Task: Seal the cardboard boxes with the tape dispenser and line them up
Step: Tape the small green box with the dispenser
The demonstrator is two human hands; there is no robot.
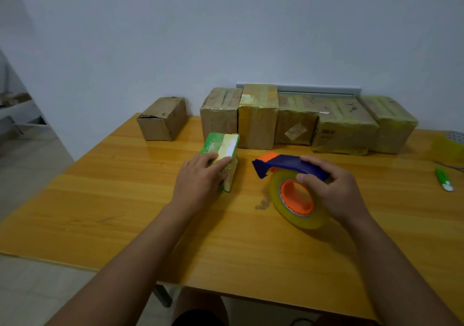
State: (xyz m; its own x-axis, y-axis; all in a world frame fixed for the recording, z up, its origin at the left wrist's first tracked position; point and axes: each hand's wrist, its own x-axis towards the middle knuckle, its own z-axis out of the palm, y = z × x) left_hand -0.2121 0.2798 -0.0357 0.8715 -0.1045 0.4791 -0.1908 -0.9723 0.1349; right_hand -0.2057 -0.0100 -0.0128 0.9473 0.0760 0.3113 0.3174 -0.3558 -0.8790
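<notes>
- two hands are seen over a yellow wooden table, both reaching forward from the near edge.
- a small green box is touched by the left hand; the fingers are laid fairly straight over its near end and top, and the box rests on the table.
- the tape dispenser is gripped by the right hand, fingers curled over its blue handle and thumb against the roll of clear tape, whose core is orange; the roll's lower edge looks to be on or just above the table.
- the dispenser is held just right of the green box, apart from it.
- five taped cardboard boxes are lined up side by side against the wall at the table's far edge.
- one more cardboard box is set apart to the left of that row.
- a green marker-like item is seen near the right edge.
</notes>
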